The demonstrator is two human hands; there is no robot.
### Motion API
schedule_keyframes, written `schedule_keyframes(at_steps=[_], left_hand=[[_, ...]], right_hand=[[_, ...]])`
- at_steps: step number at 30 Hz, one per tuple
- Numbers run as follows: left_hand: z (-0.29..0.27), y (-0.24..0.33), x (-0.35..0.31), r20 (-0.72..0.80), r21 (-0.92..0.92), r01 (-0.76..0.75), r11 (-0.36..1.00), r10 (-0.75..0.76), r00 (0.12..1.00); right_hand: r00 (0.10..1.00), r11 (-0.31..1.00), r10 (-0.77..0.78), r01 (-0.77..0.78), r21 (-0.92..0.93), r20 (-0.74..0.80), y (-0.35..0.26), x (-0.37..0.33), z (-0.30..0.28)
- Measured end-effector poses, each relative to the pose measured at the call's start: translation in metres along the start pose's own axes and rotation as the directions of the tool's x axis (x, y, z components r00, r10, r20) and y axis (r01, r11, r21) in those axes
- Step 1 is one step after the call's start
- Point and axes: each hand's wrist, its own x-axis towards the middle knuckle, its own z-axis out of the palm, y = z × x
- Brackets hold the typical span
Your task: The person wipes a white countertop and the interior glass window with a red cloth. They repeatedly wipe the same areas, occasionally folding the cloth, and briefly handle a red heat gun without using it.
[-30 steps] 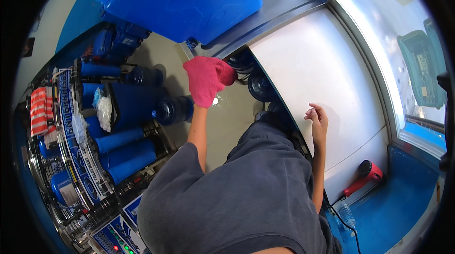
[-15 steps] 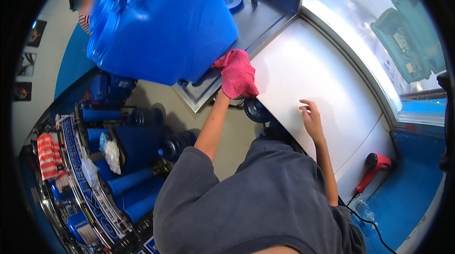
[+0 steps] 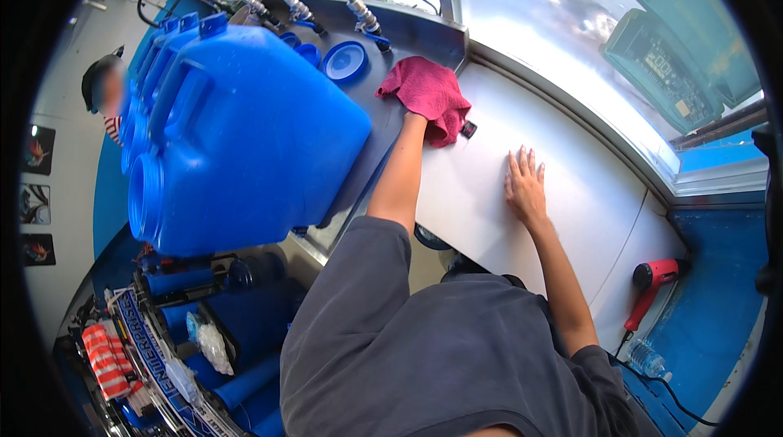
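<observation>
A crumpled red cloth (image 3: 432, 94) covers most of my left hand (image 3: 416, 120), hiding its fingers. The hand holds this cloth at the far left of the white countertop (image 3: 546, 261), where it meets the steel sink counter. A small black object (image 3: 468, 129) pokes out beside the cloth's right edge. To the right, my right hand (image 3: 526, 186) rests on the white surface, fingers stretched out, holding nothing. Left of the cloth stands a large blue plastic jerrycan (image 3: 253, 135) with an uncapped mouth; more blue containers are behind it.
Round blue caps (image 3: 345, 61) lie on the steel counter (image 3: 379, 106) below metal taps (image 3: 365, 19). A red heat gun (image 3: 652, 282) and a clear plastic bottle (image 3: 648, 358) are at the right. Lower left is a motorbike-like vehicle loaded with blue containers. Another person (image 3: 104, 94) is at far left.
My left hand has moved with the cloth from the countertop's near left corner to its far left. My right hand, raised and curled before, now lies flatter. The view has shifted.
</observation>
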Motion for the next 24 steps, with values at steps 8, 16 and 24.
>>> schedule_keyframes(at_steps=[8,16,24], left_hand=[[0.029,-0.017,0.040,-0.049,-0.008,0.066,0.998,-0.066,0.997],[0.036,-0.024,0.010,-0.260,-0.160,0.030,0.987,-0.071,0.963],[0.068,-0.052,0.016,-0.147,-0.016,-0.126,0.992,0.123,0.982]], right_hand=[[0.997,0.999,0.030,-0.027,0.044,-0.067,0.001,0.001,0.004],[0.995,0.993,0.066,-0.059,0.104,-0.068,0.003,0.004,0.001],[0.996,0.998,0.069,-0.068,0.017,-0.057,0.002,0.006,0.005]])
